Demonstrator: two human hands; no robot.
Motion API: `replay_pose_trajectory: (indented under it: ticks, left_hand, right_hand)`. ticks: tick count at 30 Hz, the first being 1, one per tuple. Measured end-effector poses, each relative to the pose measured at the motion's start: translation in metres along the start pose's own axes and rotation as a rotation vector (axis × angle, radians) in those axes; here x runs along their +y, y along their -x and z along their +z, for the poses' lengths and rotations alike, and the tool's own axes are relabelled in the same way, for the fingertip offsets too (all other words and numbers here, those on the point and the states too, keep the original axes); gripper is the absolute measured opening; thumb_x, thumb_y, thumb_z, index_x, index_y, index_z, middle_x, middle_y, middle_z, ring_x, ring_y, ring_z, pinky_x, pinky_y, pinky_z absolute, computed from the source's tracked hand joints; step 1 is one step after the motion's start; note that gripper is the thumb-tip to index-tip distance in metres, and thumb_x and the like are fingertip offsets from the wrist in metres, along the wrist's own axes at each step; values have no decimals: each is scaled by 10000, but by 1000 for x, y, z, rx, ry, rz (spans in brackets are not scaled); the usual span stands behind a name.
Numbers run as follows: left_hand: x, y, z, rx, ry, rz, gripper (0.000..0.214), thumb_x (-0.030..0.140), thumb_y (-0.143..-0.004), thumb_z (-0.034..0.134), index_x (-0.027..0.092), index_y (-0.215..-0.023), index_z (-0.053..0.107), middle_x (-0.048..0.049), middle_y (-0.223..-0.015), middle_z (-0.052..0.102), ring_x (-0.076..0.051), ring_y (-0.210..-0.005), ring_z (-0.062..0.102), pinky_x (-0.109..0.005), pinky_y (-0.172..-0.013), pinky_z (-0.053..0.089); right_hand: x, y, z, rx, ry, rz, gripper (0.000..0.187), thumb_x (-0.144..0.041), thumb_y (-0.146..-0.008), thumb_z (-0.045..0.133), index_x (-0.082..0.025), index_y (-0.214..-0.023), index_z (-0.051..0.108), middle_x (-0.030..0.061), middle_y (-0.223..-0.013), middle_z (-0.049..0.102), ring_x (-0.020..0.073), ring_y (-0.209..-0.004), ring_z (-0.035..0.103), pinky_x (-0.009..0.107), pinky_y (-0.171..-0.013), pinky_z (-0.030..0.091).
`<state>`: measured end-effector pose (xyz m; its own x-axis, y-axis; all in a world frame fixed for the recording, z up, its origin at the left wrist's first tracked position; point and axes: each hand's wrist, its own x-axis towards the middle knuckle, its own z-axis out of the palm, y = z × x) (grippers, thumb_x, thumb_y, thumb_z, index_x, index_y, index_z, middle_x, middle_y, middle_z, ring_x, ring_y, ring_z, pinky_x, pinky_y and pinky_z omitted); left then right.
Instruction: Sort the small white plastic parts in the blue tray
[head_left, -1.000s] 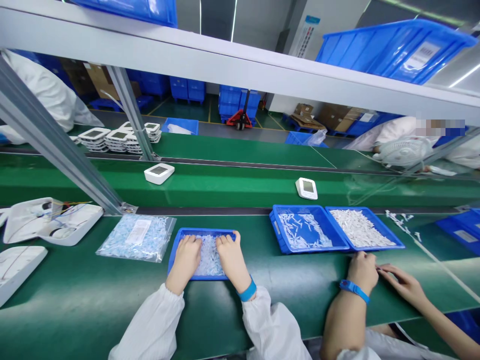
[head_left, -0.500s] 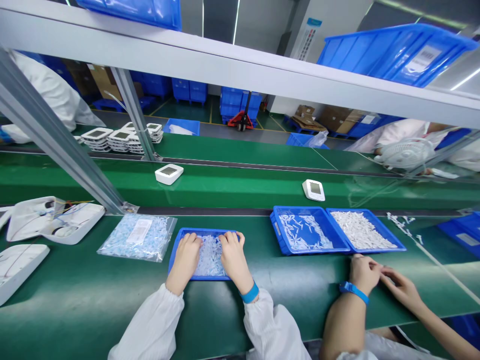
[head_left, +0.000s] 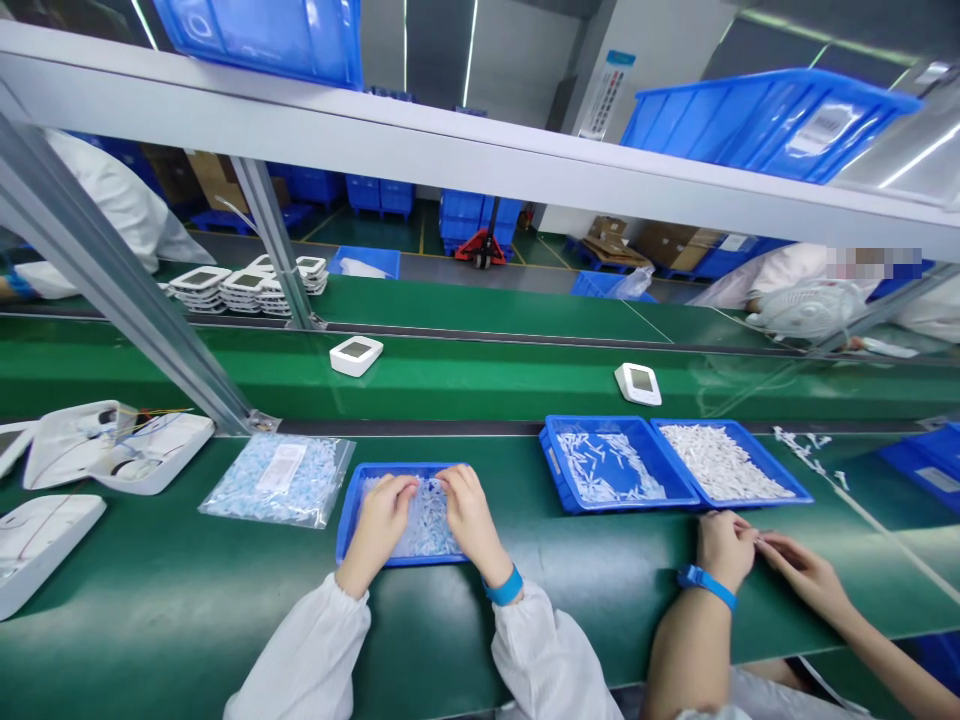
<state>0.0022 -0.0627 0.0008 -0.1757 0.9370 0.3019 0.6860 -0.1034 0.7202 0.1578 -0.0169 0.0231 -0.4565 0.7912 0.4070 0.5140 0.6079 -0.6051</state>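
Observation:
A shallow blue tray full of small pale-blue and clear plastic pieces lies before me on the green bench. My left hand is over its left side, thumb and fingers pinched together. Over the right side, my right hand is also pinched, its fingertips a short gap from the left ones. Whatever sits between the fingers is too small to make out. Left of the tray lies a sealed clear bag of similar pale-blue pieces, with a white label.
To the right stand a blue tray of loose white pieces and a fuller one. A co-worker's hands meet below them. White housings with wires lie left. White display units ride the belt behind. A metal shelf beam crosses above.
My left fingertips have drawn inward and closed into a pinch, nearer to my right hand. Both display units on the belt have shifted to the right. The view has tilted slightly.

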Motion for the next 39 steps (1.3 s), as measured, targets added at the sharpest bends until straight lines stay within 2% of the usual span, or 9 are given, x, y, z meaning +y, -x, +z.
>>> replay_pose_trajectory:
  ticks: [3,5,9,17,21,27,29,35,39]
  left_hand:
    - [7,1,11,14,168,-91,219,247,-866,478,184,-1009,631,-43,-917,700,-163,-839,646,-299,-814,495]
    - [11,2,15,8,213,-104,204,259,-850,502,187,-973,648,-41,-925,708,-161,-834,657,-289,-807,505]
    - [13,2,13,9,231,-104,188,284,-845,505,188,-846,667,-33,-878,712,-161,-815,660,-274,-770,511]
    - [8,1,10,26,304,-149,183,280,-845,491,188,-857,649,-25,-850,701,-162,-815,649,-273,-765,498]
    - [10,2,7,38,369,-147,218,303,-881,446,195,-905,633,-12,-786,679,-156,-772,636,-262,-738,483]
    - [11,4,4,26,382,-141,206,302,-888,429,193,-890,603,4,-720,629,-136,-663,588,-243,-649,458]
    - [12,4,4,12,375,-135,186,279,-885,424,192,-885,588,9,-707,614,-133,-654,580,-241,-639,452]
    - [11,3,6,76,282,-125,179,276,-881,436,197,-853,594,-24,-832,648,-156,-791,605,-265,-715,463]
    - [8,4,7,65,197,-83,167,276,-878,453,211,-857,605,-28,-865,660,-177,-854,602,-293,-764,464]
  right_hand:
    - [1,0,-1,16,-88,-10,278,-132,-922,331,-174,-958,603,80,-928,602,186,-924,545,324,-836,450]
    - [2,1,-2,15,-168,-16,247,-152,-930,358,-171,-924,603,72,-915,611,170,-910,554,296,-830,452]
    - [0,4,-1,-37,-272,-24,218,-154,-923,398,-170,-924,616,64,-919,622,157,-912,569,276,-835,450]
    - [-1,6,2,-136,-318,-3,215,-122,-901,422,-171,-961,622,64,-901,613,169,-864,565,296,-802,451]
    - [-2,6,0,-62,-414,-10,320,-115,-921,366,-203,-1052,644,79,-981,598,173,-945,559,316,-846,449]
    - [-4,6,12,99,-689,209,140,-229,-866,553,-202,-905,685,51,-868,651,172,-828,609,301,-751,492]
    - [-3,7,17,89,-680,235,125,-237,-853,573,-193,-884,685,50,-842,663,172,-805,614,302,-742,492]
    - [-7,11,16,5,-499,120,163,-219,-889,522,-198,-920,681,58,-896,663,166,-861,600,298,-798,466]
    - [-10,11,13,-6,-446,114,168,-209,-898,503,-190,-928,668,59,-887,649,161,-847,590,284,-781,457]
